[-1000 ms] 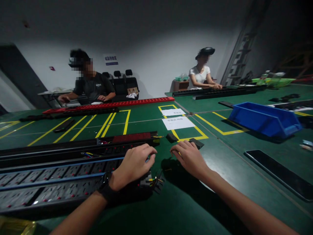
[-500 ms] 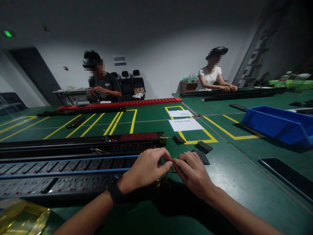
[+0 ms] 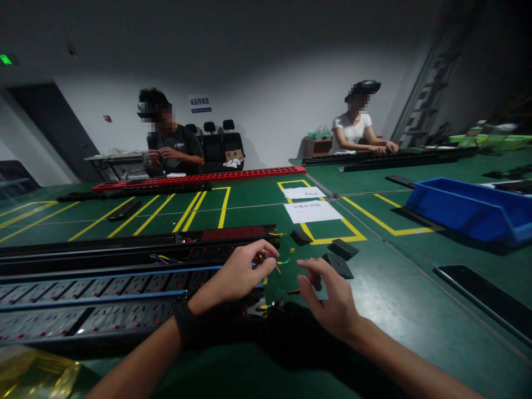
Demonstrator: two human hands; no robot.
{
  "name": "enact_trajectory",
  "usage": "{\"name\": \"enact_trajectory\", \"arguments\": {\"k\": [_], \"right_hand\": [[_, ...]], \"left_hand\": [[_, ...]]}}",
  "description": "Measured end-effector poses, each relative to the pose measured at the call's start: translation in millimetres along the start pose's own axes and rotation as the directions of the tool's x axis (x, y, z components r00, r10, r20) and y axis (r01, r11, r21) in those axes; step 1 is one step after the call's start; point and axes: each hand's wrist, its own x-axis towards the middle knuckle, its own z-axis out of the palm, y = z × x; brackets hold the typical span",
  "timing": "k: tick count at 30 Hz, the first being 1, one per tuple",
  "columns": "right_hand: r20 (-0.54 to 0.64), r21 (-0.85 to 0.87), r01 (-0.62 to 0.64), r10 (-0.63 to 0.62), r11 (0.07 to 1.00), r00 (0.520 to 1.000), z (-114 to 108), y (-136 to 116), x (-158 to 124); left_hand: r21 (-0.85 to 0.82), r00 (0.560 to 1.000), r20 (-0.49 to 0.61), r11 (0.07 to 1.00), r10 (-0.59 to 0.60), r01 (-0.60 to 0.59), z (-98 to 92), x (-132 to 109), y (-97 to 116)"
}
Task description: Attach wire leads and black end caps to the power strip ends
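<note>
My left hand (image 3: 241,271) is raised over the end of the long black power strips (image 3: 103,288), its fingers pinched on a thin yellow-green wire (image 3: 286,258) that curves to the right. My right hand (image 3: 330,296) hovers just right of it, fingers curled and apart, holding nothing I can make out. Loose wire ends (image 3: 268,303) stick out of the nearest strip's end below the hands. Small black end caps (image 3: 337,265) lie on the green table beyond my right hand.
A blue bin (image 3: 465,208) stands at the right, with a flat black panel (image 3: 486,302) nearer. White papers (image 3: 311,210) lie in a yellow-taped square. A red strip (image 3: 199,177) runs across the far table. Two other people sit working at the far side.
My hands were touching at the strip's end; now they have parted. The left hand lifted up with the wire, the right drew back and opened.
</note>
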Motion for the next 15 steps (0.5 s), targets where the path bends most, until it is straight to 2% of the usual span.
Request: {"name": "enact_trajectory", "arguments": {"k": [2, 4, 7, 9, 12, 13, 15], "right_hand": [[-0.009, 0.088, -0.192, 0.193, 0.978, 0.981, 1, 0, 0], [0.006, 0.166, -0.402, 0.407, 0.900, 0.913, 3, 2, 2], [0.078, 0.299, -0.641, 0.652, 0.707, 0.755, 6, 10, 7], [0.169, 0.377, -0.753, 0.759, 0.540, 0.629, 8, 16, 9], [0.288, 0.421, -0.850, 0.842, 0.316, 0.455, 10, 23, 10], [0.305, 0.426, -0.862, 0.854, 0.274, 0.422, 10, 24, 10], [0.313, 0.439, -0.867, 0.865, 0.235, 0.393, 10, 26, 10]], "left_hand": [[-0.208, 0.992, 0.032, 0.970, -0.122, 0.126, -5.5, 3, -2], [-0.424, 0.963, 0.093, 0.865, -0.253, 0.268, -9.3, 5, -3], [-0.639, 0.926, 0.159, 0.679, -0.343, 0.361, -12.6, 4, -3], [-0.694, 0.918, 0.184, 0.615, -0.352, 0.375, -14.1, 3, -1], [-0.661, 0.917, 0.181, 0.647, -0.356, 0.381, -16.5, 3, 1], [-0.624, 0.921, 0.168, 0.685, -0.352, 0.376, -17.4, 3, 1], [-0.513, 0.937, 0.135, 0.787, -0.321, 0.343, -19.0, 3, 0]]}}
